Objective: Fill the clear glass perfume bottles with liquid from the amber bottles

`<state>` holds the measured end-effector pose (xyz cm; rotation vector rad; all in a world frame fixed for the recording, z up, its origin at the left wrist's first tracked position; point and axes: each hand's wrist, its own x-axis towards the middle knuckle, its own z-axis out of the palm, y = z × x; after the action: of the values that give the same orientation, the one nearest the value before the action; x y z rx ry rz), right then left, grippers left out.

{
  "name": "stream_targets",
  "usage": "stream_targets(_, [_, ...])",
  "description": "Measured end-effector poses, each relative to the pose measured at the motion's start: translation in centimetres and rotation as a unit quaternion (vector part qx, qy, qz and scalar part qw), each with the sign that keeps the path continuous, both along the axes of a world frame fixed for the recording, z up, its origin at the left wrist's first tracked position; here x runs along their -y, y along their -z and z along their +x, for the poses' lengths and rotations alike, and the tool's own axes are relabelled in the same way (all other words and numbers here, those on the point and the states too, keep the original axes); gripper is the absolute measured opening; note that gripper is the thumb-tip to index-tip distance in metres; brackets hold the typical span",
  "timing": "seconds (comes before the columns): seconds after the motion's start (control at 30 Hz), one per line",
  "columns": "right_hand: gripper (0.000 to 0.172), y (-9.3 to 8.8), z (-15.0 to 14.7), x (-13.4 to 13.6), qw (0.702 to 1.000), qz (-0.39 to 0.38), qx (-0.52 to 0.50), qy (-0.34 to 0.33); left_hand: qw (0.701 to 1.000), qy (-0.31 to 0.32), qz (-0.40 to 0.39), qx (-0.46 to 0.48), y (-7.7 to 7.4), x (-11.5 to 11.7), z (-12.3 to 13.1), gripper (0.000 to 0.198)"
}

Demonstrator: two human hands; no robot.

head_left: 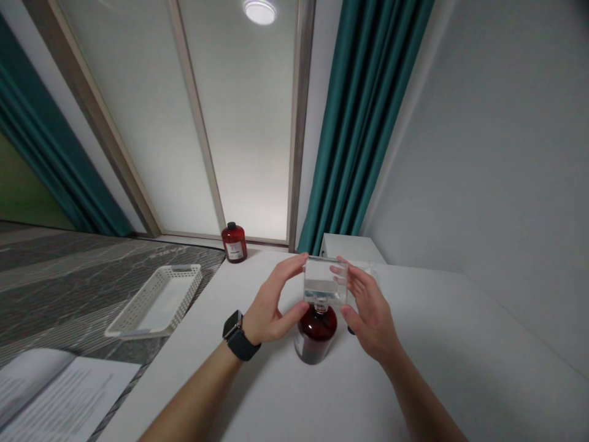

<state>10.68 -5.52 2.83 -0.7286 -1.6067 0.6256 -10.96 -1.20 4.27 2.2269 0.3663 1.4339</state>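
Observation:
A clear, box-shaped bottle [324,276] is between my hands, neck down over the mouth of a red-brown bottle [317,334]. Some liquid shows inside the clear one. On its left side are the thumb and fingertips of my left hand [278,301], which wears a dark watch. My right hand [370,307] grips the opposite side, its fingers partly visible through the clear wall. The red-brown bottle stands upright on the white table [276,393], with a pale label on its side. A small black object [351,331] lies partly hidden beside my right thumb.
Another red-brown bottle [234,243], black-capped and labelled, stands at the table's far left corner. A white box [354,247] sits at the back. Left of the table are a white perforated basket [159,301] and an open booklet [69,393]. Teal curtains [363,123] hang behind.

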Motion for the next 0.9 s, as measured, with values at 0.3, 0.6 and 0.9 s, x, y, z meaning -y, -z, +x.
stream_targets(0.3, [0.053, -0.16, -0.05, 0.07, 1.000, 0.004, -0.003, -0.002, 0.999, -0.029, -0.013, -0.020, -0.09, -0.37, -0.37, 0.060])
stream_targets(0.6, [0.052, -0.36, -0.10, 0.12, 1.000, 0.007, -0.008, -0.009, 0.999, 0.001, -0.037, -0.030, 0.10, -0.72, -0.33, 0.063])
stream_targets(0.9, [0.056, -0.10, -0.07, 0.18, 1.000, -0.015, -0.005, -0.014, 0.999, -0.008, -0.022, -0.022, 0.19, -0.72, -0.42, 0.063])
